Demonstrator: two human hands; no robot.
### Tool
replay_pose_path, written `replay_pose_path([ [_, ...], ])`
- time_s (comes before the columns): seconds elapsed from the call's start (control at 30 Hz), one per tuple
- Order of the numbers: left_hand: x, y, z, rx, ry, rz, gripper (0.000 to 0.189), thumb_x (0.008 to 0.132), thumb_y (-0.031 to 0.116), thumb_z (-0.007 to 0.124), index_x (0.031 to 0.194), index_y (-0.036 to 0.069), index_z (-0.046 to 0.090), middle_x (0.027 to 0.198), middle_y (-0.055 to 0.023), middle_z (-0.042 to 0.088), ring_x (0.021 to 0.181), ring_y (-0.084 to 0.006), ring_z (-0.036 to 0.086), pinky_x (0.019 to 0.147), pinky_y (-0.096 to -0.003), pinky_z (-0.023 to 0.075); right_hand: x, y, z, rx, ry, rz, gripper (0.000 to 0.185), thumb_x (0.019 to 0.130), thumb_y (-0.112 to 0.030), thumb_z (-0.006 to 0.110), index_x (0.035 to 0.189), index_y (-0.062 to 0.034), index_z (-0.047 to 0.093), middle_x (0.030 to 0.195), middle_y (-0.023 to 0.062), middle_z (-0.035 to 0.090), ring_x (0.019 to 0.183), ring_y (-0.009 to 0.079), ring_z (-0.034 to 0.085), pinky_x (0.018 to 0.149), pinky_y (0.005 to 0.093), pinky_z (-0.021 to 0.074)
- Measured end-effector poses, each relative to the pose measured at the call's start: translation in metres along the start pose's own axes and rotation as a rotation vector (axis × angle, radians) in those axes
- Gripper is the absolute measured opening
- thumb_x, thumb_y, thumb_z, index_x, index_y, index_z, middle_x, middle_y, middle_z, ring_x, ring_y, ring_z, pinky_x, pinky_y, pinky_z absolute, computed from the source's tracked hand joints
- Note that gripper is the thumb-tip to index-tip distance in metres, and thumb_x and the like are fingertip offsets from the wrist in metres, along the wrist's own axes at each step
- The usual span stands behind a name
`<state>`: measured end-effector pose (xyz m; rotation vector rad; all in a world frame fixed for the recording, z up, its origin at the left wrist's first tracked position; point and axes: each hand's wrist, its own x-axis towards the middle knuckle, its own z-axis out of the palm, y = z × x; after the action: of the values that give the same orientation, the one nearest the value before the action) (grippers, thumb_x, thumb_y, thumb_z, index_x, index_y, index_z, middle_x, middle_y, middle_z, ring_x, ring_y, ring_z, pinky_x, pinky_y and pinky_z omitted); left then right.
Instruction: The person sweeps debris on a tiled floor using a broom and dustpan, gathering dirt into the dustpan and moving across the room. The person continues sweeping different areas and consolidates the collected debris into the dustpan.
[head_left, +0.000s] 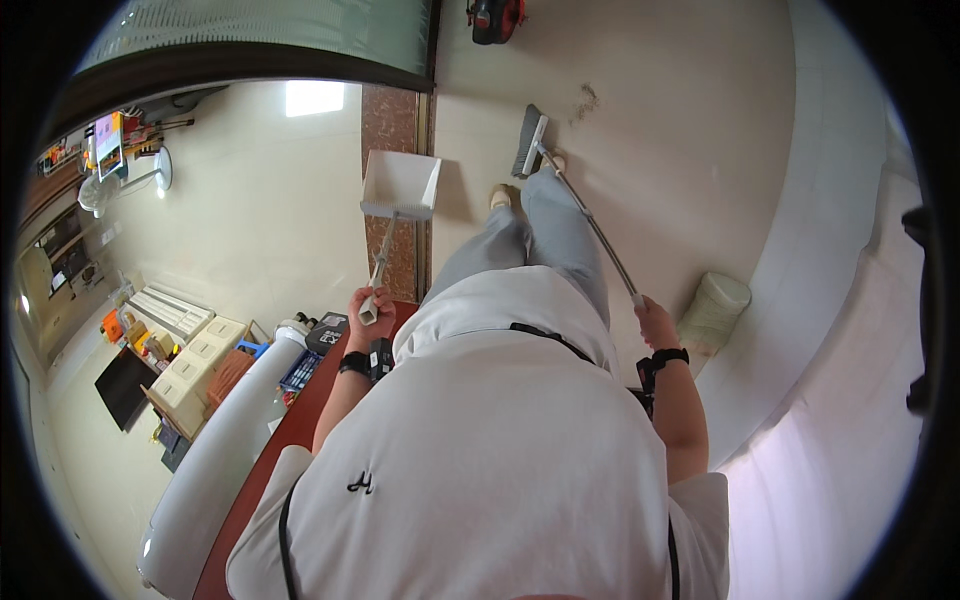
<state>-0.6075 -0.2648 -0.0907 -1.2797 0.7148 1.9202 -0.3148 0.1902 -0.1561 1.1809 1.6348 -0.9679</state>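
My left hand (372, 315) is closed around the upper end of the handle of a white long-handled dustpan (401, 180), whose pan hangs at the left over the brown stone door sill. At the right, my right hand (657, 322) grips the top of a metal broom handle (611, 251). Its grey-bristled broom head (531, 141) is beside my right shoe, tilted. Just beyond the head, a scattered patch of dark debris (587, 101) lies on the pale floor. Whether the broom touches the floor I cannot tell.
A door track (424, 150) runs along the brown sill at the left, below a glass panel (262, 34). A black and red object (495, 19) stands at the far end. A pale cylindrical bin (716, 304) is by the right wall. Drawers (199, 367) and a fan (163, 169) are at left.
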Motion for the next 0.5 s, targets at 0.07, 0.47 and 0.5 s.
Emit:
replay_pose_path([
  [0.07, -0.008, 0.001, -0.010, -0.034, -0.062, -0.039, 0.012, 0.077, 0.014, 0.047, 0.074, 0.005, 0.041, 0.059, 0.0001, 0.040, 0.052, -0.0109, 0.045, 0.051, -0.0228, 0.0379, -0.010, 0.003, 0.002, 0.032, -0.053, 0.044, 0.035, 0.083, -0.030, 0.045, 0.114, -0.0149, 0.051, 0.069, 0.0103, 0.059, 0.052, 0.0206, 0.057, 0.050, 0.0345, 0.0451],
  [0.47, -0.009, -0.042, 0.001, -0.018, -0.054, -0.032, 0.011, 0.075, 0.015, 0.049, 0.073, 0.006, 0.042, 0.060, 0.0002, 0.040, 0.052, -0.0109, 0.042, 0.051, -0.0230, 0.0356, 0.006, 0.037, -0.051, -0.092, -0.058, -0.045, 0.034, 0.083, -0.026, 0.046, 0.113, -0.0118, 0.051, 0.077, 0.0132, 0.060, 0.053, 0.0228, 0.057, 0.051, 0.0348, 0.0451],
  [0.5, -0.006, -0.045, 0.007, 0.012, -0.006, 0.013, 0.011, 0.075, 0.015, 0.049, 0.072, 0.006, 0.042, 0.059, 0.0002, 0.040, 0.051, -0.0110, 0.042, 0.051, -0.0229, 0.0355, 0.007, 0.040, -0.057, -0.082, -0.053, -0.062, 0.034, 0.083, -0.026, 0.046, 0.113, -0.0119, 0.052, 0.077, 0.0131, 0.060, 0.053, 0.0227, 0.057, 0.051, 0.0347, 0.0452],
])
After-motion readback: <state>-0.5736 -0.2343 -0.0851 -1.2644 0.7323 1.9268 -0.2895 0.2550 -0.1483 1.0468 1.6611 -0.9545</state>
